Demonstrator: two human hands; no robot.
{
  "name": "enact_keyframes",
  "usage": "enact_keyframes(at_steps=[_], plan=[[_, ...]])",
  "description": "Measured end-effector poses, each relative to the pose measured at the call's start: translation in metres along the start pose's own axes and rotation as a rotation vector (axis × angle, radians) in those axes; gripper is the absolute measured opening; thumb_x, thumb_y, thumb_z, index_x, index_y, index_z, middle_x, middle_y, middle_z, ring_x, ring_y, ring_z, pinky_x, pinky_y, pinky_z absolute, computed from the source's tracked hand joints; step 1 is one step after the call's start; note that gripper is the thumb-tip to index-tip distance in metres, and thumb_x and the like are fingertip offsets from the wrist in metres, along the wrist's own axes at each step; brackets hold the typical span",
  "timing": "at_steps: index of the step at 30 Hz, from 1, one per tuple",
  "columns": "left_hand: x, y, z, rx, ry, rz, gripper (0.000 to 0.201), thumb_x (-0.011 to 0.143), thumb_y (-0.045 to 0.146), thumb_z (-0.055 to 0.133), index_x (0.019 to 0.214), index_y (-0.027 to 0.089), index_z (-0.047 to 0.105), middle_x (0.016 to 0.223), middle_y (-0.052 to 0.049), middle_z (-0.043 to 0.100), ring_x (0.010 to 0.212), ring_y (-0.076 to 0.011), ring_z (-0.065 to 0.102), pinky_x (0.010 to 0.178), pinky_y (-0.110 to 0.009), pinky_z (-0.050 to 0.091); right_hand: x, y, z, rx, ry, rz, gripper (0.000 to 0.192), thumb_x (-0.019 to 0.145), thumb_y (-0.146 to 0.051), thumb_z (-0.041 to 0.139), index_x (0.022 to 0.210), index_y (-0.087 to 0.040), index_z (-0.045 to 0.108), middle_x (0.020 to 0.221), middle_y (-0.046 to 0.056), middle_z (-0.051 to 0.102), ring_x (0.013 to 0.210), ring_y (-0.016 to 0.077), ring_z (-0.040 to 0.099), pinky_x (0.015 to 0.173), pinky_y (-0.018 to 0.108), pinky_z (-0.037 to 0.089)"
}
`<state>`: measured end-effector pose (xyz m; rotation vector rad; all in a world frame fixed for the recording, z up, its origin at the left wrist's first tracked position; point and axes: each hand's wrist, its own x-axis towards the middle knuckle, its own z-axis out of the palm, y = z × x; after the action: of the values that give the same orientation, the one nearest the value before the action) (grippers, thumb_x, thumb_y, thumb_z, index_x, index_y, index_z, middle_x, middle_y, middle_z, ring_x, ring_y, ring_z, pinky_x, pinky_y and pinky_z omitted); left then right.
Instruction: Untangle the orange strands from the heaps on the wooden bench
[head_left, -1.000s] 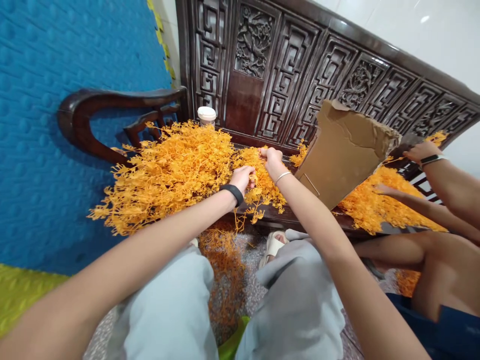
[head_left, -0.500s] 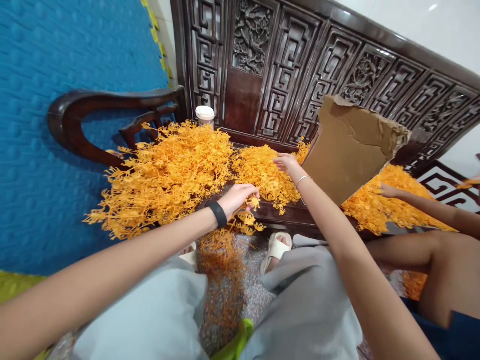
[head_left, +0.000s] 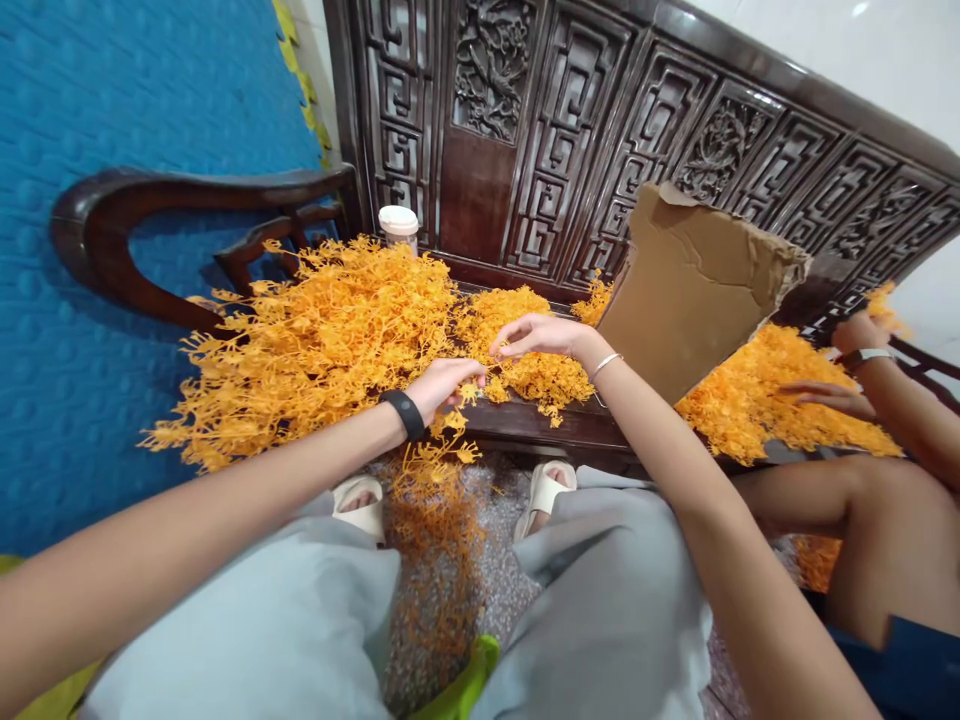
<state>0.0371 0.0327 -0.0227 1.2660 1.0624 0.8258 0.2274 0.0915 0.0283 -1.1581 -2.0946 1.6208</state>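
Note:
My left hand, with a black band at the wrist, is closed on an orange plastic sprig whose branched ends hang below the fingers. Just to its right, my right hand wears a thin bangle and bends its fingers down in a pinch, apparently on a small orange piece between the hands; the fingertips are partly hidden. Beneath and behind that hand is a smaller pile of orange sprigs on the dark wooden bench seat. A larger heap of sprigs lies on the left.
A torn cardboard sheet stands right of my right hand, dividing off another orange pile. There, a co-worker's hands are busy. A white-lidded container sits by the carved backrest. Loose orange bits cover the floor between my feet.
My right hand has come back from the smaller pile toward my left hand. My left hand, still gripping orange sprig, has shifted slightly left. The co-worker's raised hand has moved inward.

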Motion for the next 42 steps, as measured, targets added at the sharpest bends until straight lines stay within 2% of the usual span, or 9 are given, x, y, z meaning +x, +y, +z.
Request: enact_keyframes(at_steps=[5, 11, 15, 17, 21, 23, 27, 35, 42], plan=[[0.001, -0.001, -0.002, -0.034, 0.04, -0.009, 0.019, 0.066, 0.028, 0.058, 0.055, 0.014, 0.055, 0.068, 0.0, 0.051, 0.045, -0.0033, 0.033, 0.036, -0.018, 0.018, 0.012, 0.02, 0.004, 0.074, 0.296, -0.068, 0.009, 0.068, -0.022, 0.066, 0.074, -0.016, 0.066, 0.076, 0.003, 0.066, 0.071, 0.0104, 0.06, 0.068, 0.024, 0.046], [-0.002, 0.002, -0.003, -0.061, 0.056, -0.044, 0.019, 0.066, 0.027, 0.059, 0.054, 0.015, 0.05, 0.059, 0.004, 0.045, 0.038, -0.002, 0.026, 0.037, -0.018, 0.023, 0.041, 0.019, 0.016, 0.032, 0.785, 0.097, 0.016, 0.071, -0.011, 0.061, 0.056, -0.012, 0.055, 0.051, 0.0, 0.055, 0.048, 0.0079, 0.052, 0.052, 0.02, 0.04], [-0.017, 0.006, 0.001, 0.003, -0.044, -0.036, 0.022, 0.067, 0.029, 0.057, 0.051, 0.014, 0.05, 0.059, 0.003, 0.045, 0.042, -0.0032, 0.03, 0.036, -0.018, 0.018, 0.027, 0.029, -0.013, 0.195, 1.122, 0.129, 0.013, 0.077, -0.013, 0.054, 0.064, -0.014, 0.051, 0.055, -0.003, 0.053, 0.044, 0.0048, 0.05, 0.045, 0.016, 0.036], [-0.024, 0.006, 0.003, 0.027, -0.114, -0.035, 0.022, 0.068, 0.031, 0.057, 0.054, 0.015, 0.053, 0.062, 0.002, 0.047, 0.044, -0.0037, 0.032, 0.036, -0.017, 0.018, 0.013, 0.044, -0.031, 0.263, 1.167, 0.095, 0.007, 0.077, -0.015, 0.055, 0.071, -0.015, 0.052, 0.06, -0.004, 0.054, 0.047, 0.0044, 0.052, 0.045, 0.015, 0.036], [-0.026, 0.001, -0.001, -0.028, -0.119, -0.028, 0.02, 0.069, 0.03, 0.058, 0.058, 0.014, 0.056, 0.069, 0.0, 0.05, 0.046, -0.0041, 0.037, 0.038, -0.017, 0.024, -0.003, 0.079, -0.049, 0.167, 1.258, 0.23, 0.006, 0.072, -0.014, 0.06, 0.073, -0.014, 0.054, 0.063, -0.002, 0.057, 0.046, 0.0053, 0.052, 0.045, 0.017, 0.035], [-0.022, -0.002, -0.006, -0.072, -0.086, -0.029, 0.017, 0.072, 0.027, 0.055, 0.061, 0.014, 0.056, 0.07, 0.001, 0.05, 0.044, -0.0039, 0.04, 0.04, -0.019, 0.028, -0.002, 0.089, -0.047, 0.117, 1.265, 0.258, 0.007, 0.069, -0.015, 0.063, 0.071, -0.013, 0.057, 0.065, -0.001, 0.058, 0.046, 0.0059, 0.051, 0.048, 0.018, 0.037], [-0.016, -0.002, -0.016, -0.088, -0.045, -0.047, 0.012, 0.076, 0.022, 0.05, 0.068, 0.015, 0.055, 0.065, 0.002, 0.049, 0.041, -0.006, 0.047, 0.046, -0.023, 0.037, 0.006, 0.085, -0.033, -0.06, 1.153, 0.114, 0.014, 0.067, -0.021, 0.067, 0.078, -0.014, 0.063, 0.082, 0.002, 0.064, 0.063, 0.0068, 0.055, 0.06, 0.018, 0.041], [-0.01, 0.001, -0.013, -0.037, 0.004, -0.039, 0.012, 0.08, 0.019, 0.045, 0.075, 0.016, 0.056, 0.059, 0.003, 0.051, 0.042, -0.0082, 0.052, 0.049, -0.022, 0.038, 0.008, 0.044, 0.011, 0.242, 0.503, -0.011, 0.045, 0.08, -0.056, 0.046, 0.079, -0.013, 0.062, 0.084, 0.01, 0.067, 0.063, 0.0106, 0.06, 0.059, 0.021, 0.048], [-0.01, 0.001, -0.009, -0.027, -0.008, -0.005, 0.014, 0.079, 0.017, 0.044, 0.072, 0.017, 0.056, 0.056, 0.003, 0.054, 0.042, -0.0085, 0.051, 0.054, -0.024, 0.041, 0.012, 0.035, 0.023, 0.235, 0.4, -0.072, 0.027, 0.069, -0.041, 0.067, 0.077, -0.016, 0.062, 0.076, 0.003, 0.064, 0.062, 0.0101, 0.06, 0.061, 0.022, 0.048]])
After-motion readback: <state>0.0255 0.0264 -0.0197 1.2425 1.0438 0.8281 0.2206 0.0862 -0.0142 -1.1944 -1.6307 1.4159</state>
